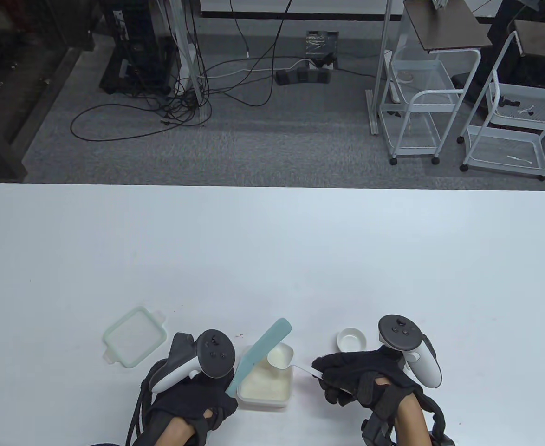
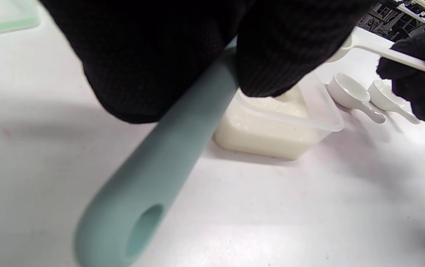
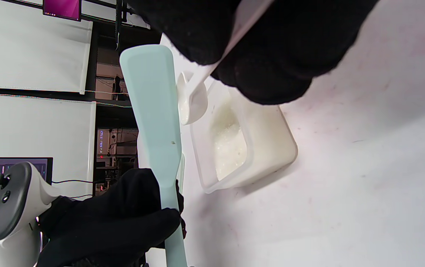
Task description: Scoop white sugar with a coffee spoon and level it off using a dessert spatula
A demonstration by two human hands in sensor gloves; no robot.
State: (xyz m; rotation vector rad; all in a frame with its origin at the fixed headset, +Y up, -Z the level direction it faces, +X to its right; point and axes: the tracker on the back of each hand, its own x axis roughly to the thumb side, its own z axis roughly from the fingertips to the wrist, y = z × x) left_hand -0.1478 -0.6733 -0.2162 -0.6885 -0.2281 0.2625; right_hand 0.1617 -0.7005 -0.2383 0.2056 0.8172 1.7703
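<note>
The white table (image 1: 272, 260) carried everything near its front edge, and the sugar container (image 1: 272, 388) sat there between the two gloved hands, open, its mint-rimmed lid (image 1: 134, 337) lying off to the left. The left hand (image 1: 193, 399) had its fingers wrapped round the handle of the pale-green dessert spatula (image 1: 261, 355), whose blade reached up and across the container's left side. The right hand (image 1: 356, 376) pinched the thin handle of the white coffee spoon (image 1: 280, 357), holding its sugar-filled bowl above the container's far corner, just beside the blade. The main risk, as I judged it, was a sweep that carried the excess past the rim — the spoon hung near the corner, so grains pushed outward could land on the table instead of the container. A blade held tilted rather than flat might dig sugar out and leave the scoop short. The pinch sat far back on a slender handle, so sideways pressure from the blade could twist the spoon and tip the load. A small white dish (image 1: 351, 339) stood near the right hand — a stray elbow movement might nudge it.
</note>
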